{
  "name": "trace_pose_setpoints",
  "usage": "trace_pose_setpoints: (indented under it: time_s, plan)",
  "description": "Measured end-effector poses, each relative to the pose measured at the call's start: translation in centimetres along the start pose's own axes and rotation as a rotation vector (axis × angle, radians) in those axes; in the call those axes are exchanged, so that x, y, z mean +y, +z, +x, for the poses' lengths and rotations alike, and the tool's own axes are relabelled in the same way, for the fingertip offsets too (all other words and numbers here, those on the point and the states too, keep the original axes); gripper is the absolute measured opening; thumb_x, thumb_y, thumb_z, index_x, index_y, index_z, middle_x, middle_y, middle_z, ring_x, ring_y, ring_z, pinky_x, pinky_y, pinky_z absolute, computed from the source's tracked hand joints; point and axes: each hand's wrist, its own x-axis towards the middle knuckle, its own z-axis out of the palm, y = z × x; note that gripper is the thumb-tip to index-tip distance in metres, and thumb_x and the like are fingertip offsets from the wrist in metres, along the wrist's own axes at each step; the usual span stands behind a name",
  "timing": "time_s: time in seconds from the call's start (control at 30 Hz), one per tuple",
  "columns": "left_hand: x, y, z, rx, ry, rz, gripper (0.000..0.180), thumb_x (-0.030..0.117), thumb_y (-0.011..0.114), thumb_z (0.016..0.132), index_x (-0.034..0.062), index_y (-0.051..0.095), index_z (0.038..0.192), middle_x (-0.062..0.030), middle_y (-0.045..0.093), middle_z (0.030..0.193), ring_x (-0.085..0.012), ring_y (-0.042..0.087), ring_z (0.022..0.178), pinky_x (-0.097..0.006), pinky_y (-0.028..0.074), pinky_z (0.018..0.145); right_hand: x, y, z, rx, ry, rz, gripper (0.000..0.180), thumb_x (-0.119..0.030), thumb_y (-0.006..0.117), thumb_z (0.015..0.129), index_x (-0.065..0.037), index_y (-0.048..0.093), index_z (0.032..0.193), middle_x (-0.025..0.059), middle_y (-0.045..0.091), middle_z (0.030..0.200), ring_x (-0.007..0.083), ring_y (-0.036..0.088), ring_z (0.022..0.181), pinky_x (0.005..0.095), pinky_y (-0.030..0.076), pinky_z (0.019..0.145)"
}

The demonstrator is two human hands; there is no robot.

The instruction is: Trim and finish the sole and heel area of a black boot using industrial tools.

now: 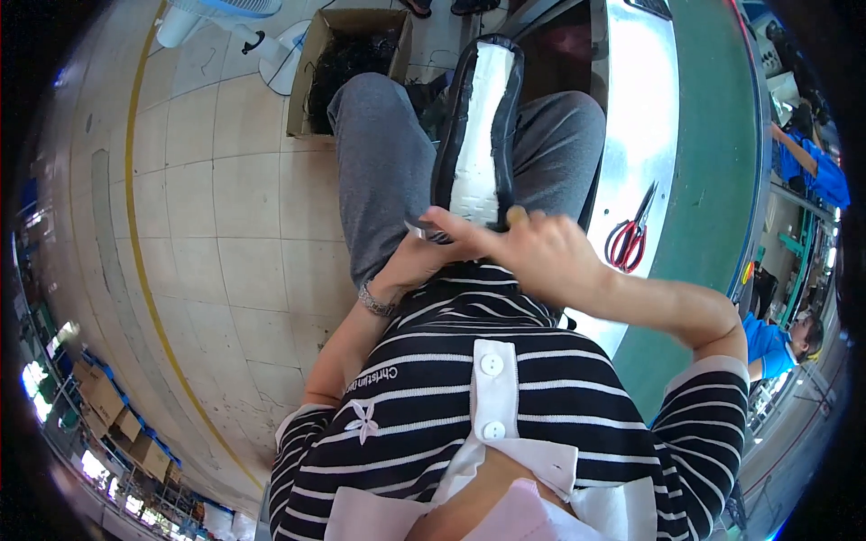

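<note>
A cardboard box [300, 104] and a long black-edged white pad [483, 135] are seen ahead of the left hand [418, 260], by which the pad's near end is gripped, and the right hand [546, 250], curled there, its hold unclear, while red-handled snips [641, 218] are laid rightward.

We have the workpiece [480, 135] between our knees [373, 104], left hand [422, 259] and right hand [552, 255] at its near end, scissors [640, 222] on the bench [636, 117] at our right, a carton [303, 106] on the floor [253, 194] past our left knee, a fan [177, 26] left of it.
</note>
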Motion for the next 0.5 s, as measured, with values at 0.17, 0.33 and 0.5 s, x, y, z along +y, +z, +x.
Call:
trace_pose_setpoints:
  time_s: [0.17,0.33,0.5]
  plan:
    - [-1.0,-0.2,0.3,0.116,0.121,0.181,0.055,0.022,0.082,0.076,-0.0065,0.053,0.113,-0.0124,0.065,0.098,-0.0150,0.062,0.089,-0.031,0.051,0.078,-0.5,-0.2,-1.2,0.198,-0.277,0.021,0.063,-0.015,0.044,0.098,-0.035,0.017,0.151,0.0248,0.064,0.101,0.0218,0.067,0.061,0.0276,0.051,0.040]
    - [3.2,0.8,-0.3,-0.114,0.115,0.150,0.020,0.010,0.072,0.084,0.0006,0.067,0.102,-0.0077,0.070,0.096,-0.0143,0.065,0.085,-0.025,0.052,0.077,1.8,0.5,-0.5,0.000,0.009,0.078,0.067,-0.016,0.045,0.097,-0.037,0.013,0.152,0.0170,0.063,0.081,0.0182,0.064,0.053,0.0285,0.051,0.043]
    - [3.5,-1.2,0.8,-0.177,-0.003,-0.151,0.051,0.003,0.077,0.077,0.0031,0.056,0.123,-0.0042,0.065,0.104,-0.0139,0.062,0.095,-0.028,0.050,0.087,2.4,-1.2,0.0,0.247,-0.036,0.200,0.073,-0.013,0.051,0.093,-0.031,0.012,0.153,0.0142,0.063,0.072,0.0179,0.063,0.051,0.0278,0.051,0.043]
